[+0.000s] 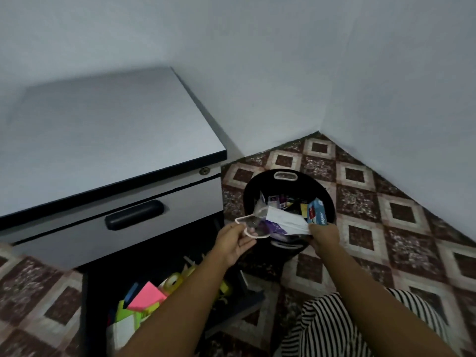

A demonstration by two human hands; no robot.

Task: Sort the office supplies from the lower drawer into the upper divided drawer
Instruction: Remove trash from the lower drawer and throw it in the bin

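Holding glasses (251, 224) and mask (286, 221), hands over bin (327, 199)

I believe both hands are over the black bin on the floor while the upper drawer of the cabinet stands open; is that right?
Not quite: the head view shows the upper drawer shut. Both the left hand and the right hand are indeed over the black bin on the floor; only the lower drawer stands open.

Head view, downward, near the cabinet (113, 150)
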